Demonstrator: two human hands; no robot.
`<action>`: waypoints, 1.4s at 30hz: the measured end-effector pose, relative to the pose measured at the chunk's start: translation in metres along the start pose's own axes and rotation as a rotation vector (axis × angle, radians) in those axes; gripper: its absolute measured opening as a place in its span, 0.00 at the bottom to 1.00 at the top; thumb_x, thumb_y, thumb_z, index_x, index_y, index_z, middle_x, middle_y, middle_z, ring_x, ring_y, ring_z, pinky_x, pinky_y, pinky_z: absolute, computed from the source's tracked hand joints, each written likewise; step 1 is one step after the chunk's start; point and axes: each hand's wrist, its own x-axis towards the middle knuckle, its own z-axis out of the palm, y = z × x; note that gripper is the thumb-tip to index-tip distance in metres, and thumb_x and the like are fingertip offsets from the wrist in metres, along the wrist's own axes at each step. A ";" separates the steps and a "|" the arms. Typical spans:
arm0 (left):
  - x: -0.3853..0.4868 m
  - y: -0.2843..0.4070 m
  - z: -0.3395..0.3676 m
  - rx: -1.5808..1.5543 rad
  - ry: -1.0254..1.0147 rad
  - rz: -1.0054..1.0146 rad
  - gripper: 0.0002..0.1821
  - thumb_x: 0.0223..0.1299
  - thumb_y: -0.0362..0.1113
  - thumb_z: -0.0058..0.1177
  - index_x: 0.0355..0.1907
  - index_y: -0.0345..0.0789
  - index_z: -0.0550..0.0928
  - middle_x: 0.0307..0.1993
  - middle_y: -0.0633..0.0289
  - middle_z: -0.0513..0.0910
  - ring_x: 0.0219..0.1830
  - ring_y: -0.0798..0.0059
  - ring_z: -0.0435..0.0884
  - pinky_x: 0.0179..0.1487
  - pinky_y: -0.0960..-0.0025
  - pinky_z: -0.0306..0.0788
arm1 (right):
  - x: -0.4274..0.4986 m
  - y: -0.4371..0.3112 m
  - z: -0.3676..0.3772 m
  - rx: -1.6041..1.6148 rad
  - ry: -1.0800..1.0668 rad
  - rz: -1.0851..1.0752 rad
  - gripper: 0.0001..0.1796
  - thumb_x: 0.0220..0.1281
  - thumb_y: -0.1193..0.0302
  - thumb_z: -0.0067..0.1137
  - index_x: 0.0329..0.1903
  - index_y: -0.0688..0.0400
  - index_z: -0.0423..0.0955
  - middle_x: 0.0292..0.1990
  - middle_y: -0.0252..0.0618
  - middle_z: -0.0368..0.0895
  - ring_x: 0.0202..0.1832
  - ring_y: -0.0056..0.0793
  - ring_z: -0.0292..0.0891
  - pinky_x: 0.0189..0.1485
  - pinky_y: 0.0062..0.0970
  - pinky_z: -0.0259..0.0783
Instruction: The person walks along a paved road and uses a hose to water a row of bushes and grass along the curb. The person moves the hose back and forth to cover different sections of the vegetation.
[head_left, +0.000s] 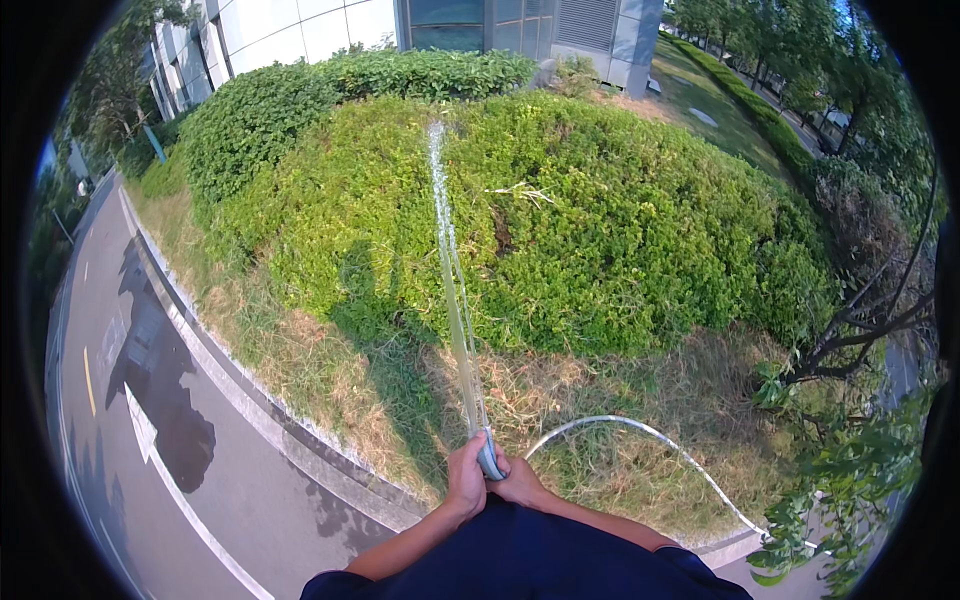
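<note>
Both hands are on a light-coloured garden hose (490, 459) close in front of my body. My left hand (466, 472) grips it near its open end, with the thumb up by the mouth. Just right of it and a little lower, my right hand (516, 480) is closed around the hose. A stream of water (457, 330) shoots from the hose end, away from me, and breaks into spray over low green shrubs (630, 232). From my right hand the hose arcs over the grass to the right and down to the kerb.
Dry and green grass (300, 352) borders the shrubs. A stone kerb (255, 412) curves along the left, beside a road (255, 517) with a wet patch (169, 405). Branches of a small tree (840, 337) reach in at the right. Behind the shrubs stands a building (330, 30).
</note>
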 end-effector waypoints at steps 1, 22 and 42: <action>0.001 0.000 0.001 0.004 0.010 -0.031 0.21 0.72 0.46 0.40 0.31 0.30 0.75 0.20 0.57 0.76 0.23 0.69 0.77 0.33 0.69 0.73 | 0.001 0.002 0.000 -0.004 0.004 -0.014 0.20 0.46 0.63 0.70 0.40 0.61 0.80 0.36 0.43 0.85 0.39 0.34 0.83 0.46 0.31 0.74; 0.025 -0.003 0.031 0.303 -0.202 -0.283 0.20 0.68 0.43 0.51 0.25 0.30 0.80 0.17 0.63 0.77 0.15 0.81 0.73 0.20 0.77 0.65 | -0.007 0.022 -0.004 0.060 0.080 -0.068 0.25 0.55 0.64 0.64 0.54 0.59 0.71 0.51 0.40 0.77 0.54 0.36 0.75 0.60 0.30 0.66; 0.044 -0.016 0.002 0.169 -0.137 -0.366 0.21 0.66 0.47 0.45 0.26 0.31 0.77 0.15 0.57 0.75 0.16 0.68 0.74 0.24 0.68 0.70 | 0.008 0.038 0.006 0.065 0.048 0.020 0.19 0.44 0.63 0.67 0.38 0.61 0.79 0.34 0.44 0.83 0.39 0.39 0.81 0.46 0.33 0.74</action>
